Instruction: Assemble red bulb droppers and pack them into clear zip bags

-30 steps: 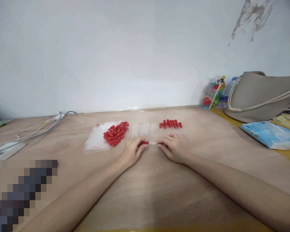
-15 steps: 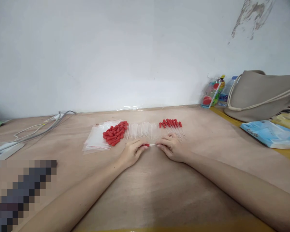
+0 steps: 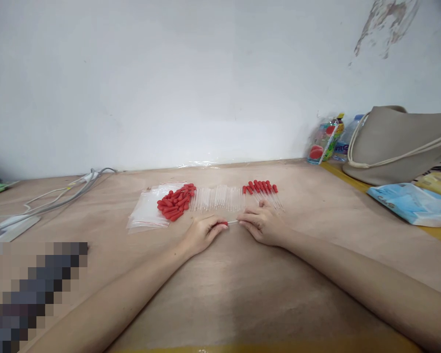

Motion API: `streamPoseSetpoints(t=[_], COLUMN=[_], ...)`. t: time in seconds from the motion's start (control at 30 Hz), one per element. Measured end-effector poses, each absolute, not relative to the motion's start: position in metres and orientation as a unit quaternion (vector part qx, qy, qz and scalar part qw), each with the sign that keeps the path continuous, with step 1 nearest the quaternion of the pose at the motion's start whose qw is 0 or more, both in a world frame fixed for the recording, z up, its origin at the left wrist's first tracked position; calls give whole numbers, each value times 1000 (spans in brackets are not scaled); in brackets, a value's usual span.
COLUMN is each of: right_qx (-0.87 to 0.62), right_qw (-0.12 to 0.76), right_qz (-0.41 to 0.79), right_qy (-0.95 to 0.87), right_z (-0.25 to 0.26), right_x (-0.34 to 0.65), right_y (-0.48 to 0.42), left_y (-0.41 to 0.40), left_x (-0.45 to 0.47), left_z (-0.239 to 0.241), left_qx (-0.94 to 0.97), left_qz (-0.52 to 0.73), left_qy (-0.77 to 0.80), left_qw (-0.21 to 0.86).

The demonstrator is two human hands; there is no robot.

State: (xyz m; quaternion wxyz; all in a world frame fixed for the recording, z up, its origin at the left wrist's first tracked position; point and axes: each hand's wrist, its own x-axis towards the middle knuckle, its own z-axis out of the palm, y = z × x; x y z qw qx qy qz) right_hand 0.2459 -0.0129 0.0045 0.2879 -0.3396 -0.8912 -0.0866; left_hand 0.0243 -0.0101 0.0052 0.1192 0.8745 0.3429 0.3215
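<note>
My left hand (image 3: 203, 232) pinches a red rubber bulb (image 3: 224, 223), mostly hidden by its fingers. My right hand (image 3: 261, 225) pinches a thin clear glass tube (image 3: 233, 222) whose end meets that bulb. Both hands rest on the wooden table (image 3: 228, 289). Just beyond them lie a pile of loose red bulbs (image 3: 176, 202), a row of bare clear tubes (image 3: 217, 198), and several tubes with red bulbs fitted (image 3: 261, 189). Small clear zip bags (image 3: 146, 214) lie left of the pile.
Grey cables (image 3: 59, 198) and a white strip lie at the left. At the right stand a beige bag (image 3: 400, 144), bottles (image 3: 327, 139) against the wall, and a blue packet (image 3: 413, 203). A pixelated patch covers the lower left.
The red bulb has slid further between my left fingers, so less of it shows. Both hands have drawn slightly closer together.
</note>
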Motion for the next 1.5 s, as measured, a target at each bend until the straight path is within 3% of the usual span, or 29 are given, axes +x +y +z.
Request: streamPoseSetpoints(t=[0.3, 0.93, 1.17, 1.3, 1.5], right_qx=[-336, -369, -615, -719, -747], right_qw=[302, 213, 271, 241, 155], right_qz=[-97, -46, 18, 17, 5], right_qy=[-887, -904, -740, -652, -647], right_z=[5, 28, 54, 53, 36], right_x=[240, 232, 269, 278, 271], right_y=[-14, -15, 22, 46, 53], left_y=[-10, -7, -7, -5, -4], left_x=[26, 25, 25, 25, 24], left_z=[5, 7, 8, 6, 3], left_qx=[884, 868, 853, 857, 861], left_qz=[320, 322, 312, 305, 301], left_qy=[329, 368, 407, 402, 398], left_qw=[90, 82, 97, 107, 101])
